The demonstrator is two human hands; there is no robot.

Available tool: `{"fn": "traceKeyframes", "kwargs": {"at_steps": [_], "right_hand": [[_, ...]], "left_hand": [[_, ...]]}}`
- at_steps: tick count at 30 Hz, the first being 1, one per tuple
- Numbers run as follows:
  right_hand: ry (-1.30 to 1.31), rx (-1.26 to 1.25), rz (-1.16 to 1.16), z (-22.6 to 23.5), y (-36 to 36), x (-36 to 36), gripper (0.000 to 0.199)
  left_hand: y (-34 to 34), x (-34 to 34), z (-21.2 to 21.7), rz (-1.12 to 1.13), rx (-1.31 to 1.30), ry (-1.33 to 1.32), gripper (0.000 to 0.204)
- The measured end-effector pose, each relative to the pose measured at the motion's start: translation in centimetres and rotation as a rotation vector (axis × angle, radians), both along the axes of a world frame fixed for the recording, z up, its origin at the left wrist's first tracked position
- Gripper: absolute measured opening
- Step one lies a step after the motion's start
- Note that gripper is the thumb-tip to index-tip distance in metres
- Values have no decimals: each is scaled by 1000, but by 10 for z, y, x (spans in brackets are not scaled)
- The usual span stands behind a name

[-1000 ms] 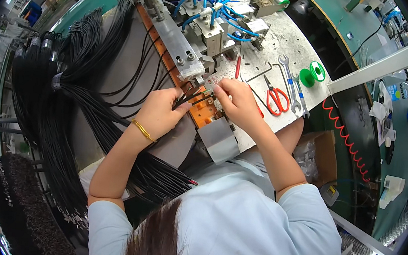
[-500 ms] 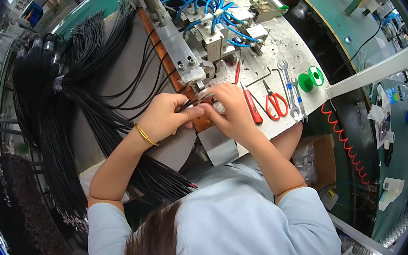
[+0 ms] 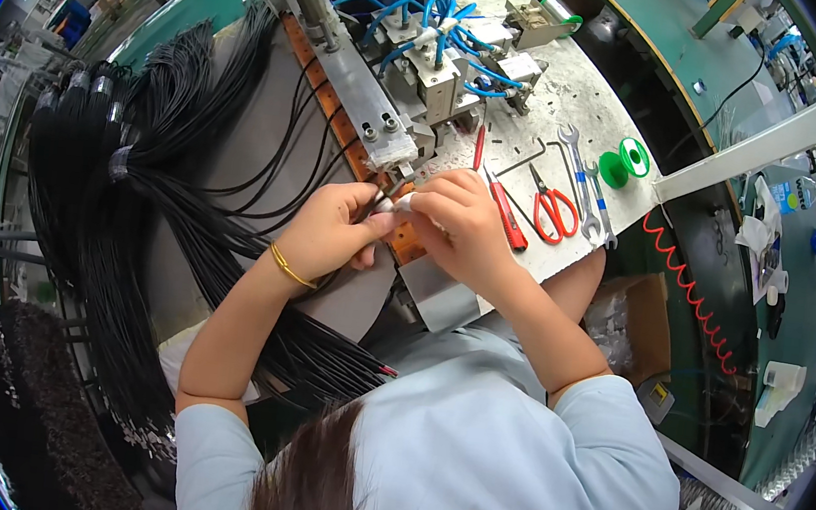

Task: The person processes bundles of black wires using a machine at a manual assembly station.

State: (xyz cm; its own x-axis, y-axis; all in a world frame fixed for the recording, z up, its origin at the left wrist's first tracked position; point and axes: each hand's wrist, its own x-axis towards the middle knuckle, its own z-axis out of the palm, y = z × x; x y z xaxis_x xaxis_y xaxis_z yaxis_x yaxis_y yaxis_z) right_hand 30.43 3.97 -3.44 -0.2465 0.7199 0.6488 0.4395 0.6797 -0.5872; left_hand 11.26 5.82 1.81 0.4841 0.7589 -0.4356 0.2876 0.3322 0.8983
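Observation:
My left hand (image 3: 326,226), with a thin yellow bracelet at the wrist, is closed in a pinch around a black cable. Close against it, just in front of the press nose of the machine (image 3: 386,142), my right hand (image 3: 462,221) pinches at the cable's end. A small whitish bit (image 3: 403,201) shows between the fingertips; what it is stays unclear. Below both hands runs the copper-coloured strip (image 3: 407,247). A large bundle of black cables (image 3: 199,231) lies left of my left hand, with several single strands reaching toward the machine.
Right of the machine lie a red-handled cutter (image 3: 555,216), a red utility knife (image 3: 508,216), hex keys (image 3: 521,160), wrenches (image 3: 582,184) and a green spool (image 3: 624,163). Blue air tubes (image 3: 427,0) loop over the machine. A cardboard box (image 3: 646,328) stands below the table's right edge.
The right hand's fingers have shifted slightly and are drawn more tightly together beside the left fingertips. A whitish bit now shows between them. The view has shifted a little.

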Motion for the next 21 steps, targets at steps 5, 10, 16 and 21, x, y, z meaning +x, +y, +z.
{"fn": "traceKeyframes", "kwargs": {"at_steps": [5, 10, 16, 21], "right_hand": [[156, -196, -19, -3, -2, 2, 7], [81, -348, 67, 4, -7, -1, 10], [-27, -256, -37, 7, -11, 1, 10], [-13, -182, -33, 5, -12, 3, 10]], "left_hand": [[-3, 2, 9, -42, 5, -41, 11], [-3, 3, 9, -43, 119, 37, 9], [9, -15, -1, -46, 579, 368, 16], [10, -13, 5, 26, 298, 306, 19]]}}
